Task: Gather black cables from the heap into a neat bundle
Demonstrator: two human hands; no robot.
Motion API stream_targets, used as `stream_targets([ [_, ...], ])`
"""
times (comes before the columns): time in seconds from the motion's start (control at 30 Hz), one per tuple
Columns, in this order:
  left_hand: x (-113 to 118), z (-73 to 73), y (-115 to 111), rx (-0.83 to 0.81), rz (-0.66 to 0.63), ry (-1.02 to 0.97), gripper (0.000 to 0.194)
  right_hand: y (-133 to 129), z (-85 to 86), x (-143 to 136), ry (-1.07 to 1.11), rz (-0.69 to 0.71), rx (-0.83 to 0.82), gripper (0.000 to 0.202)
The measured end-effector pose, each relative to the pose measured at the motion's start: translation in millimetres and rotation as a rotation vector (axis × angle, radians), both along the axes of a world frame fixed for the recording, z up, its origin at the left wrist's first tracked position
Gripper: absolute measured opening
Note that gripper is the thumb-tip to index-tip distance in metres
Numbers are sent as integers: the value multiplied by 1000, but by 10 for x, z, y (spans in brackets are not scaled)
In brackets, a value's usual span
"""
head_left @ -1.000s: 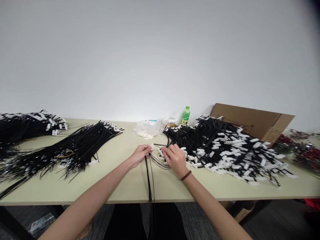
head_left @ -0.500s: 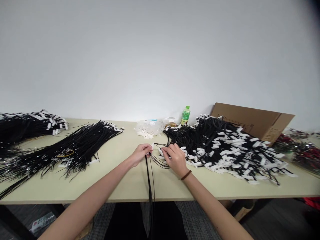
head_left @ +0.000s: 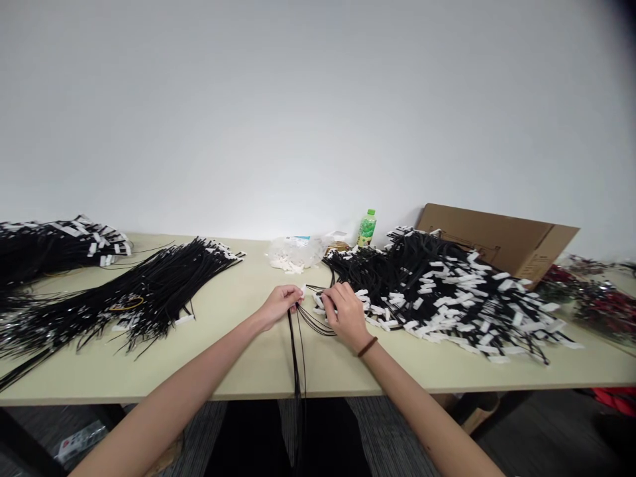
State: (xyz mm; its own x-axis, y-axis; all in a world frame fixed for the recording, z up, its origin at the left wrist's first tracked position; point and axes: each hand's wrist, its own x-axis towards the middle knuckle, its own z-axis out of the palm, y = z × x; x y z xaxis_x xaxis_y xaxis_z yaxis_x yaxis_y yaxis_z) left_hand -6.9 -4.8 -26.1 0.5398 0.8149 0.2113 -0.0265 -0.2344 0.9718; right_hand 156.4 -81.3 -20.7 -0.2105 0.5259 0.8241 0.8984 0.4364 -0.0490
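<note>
My left hand (head_left: 278,307) pinches a small white piece (head_left: 303,289) between thumb and fingertips. From that hand a bundle of thin black cables (head_left: 296,361) hangs down over the table's front edge, and several strands loop to the right. Fingers bent, my right hand (head_left: 346,317) closes on the end of one thin black strand; the fingertips partly cover it. Just right of that hand lies a large heap of black cables with white end pieces (head_left: 452,291).
On the left lie two more piles of black cables (head_left: 163,281). A clear plastic bag of white pieces (head_left: 294,254) sits at the back middle, near a green-capped bottle (head_left: 366,229). A cardboard box (head_left: 491,237) leans behind the right heap, with red bundles (head_left: 603,301) beyond.
The view has shifted very slightly. Both hands keep nearly the same place and hold, the right one having moved a touch to the left.
</note>
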Motion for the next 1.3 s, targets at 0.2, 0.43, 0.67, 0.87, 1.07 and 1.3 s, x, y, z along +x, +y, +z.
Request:
stream_targets([
  [0.2, 2, -20, 9, 13, 5, 26, 36, -10, 9, -3, 3, -3, -32, 19],
  [0.43, 16, 2, -33, 2, -7, 27, 33, 3, 6, 6, -24, -21, -30, 17],
  [0.67, 35, 4, -62, -9, -34, 27, 33, 25, -11, 10, -66, -30, -9, 16],
  [0.87, 30, 13, -67, 2, -48, 25, 32, 26, -1, 14, -46, -15, 3, 15],
  [1.07, 22, 21, -55, 36, -57, 54, 32, 17, 0, 18, -50, 4, 38, 14],
  [1.3, 2, 10, -23, 65, -48, 128, 33, 24, -16, 64, -244, 1, 78, 12],
])
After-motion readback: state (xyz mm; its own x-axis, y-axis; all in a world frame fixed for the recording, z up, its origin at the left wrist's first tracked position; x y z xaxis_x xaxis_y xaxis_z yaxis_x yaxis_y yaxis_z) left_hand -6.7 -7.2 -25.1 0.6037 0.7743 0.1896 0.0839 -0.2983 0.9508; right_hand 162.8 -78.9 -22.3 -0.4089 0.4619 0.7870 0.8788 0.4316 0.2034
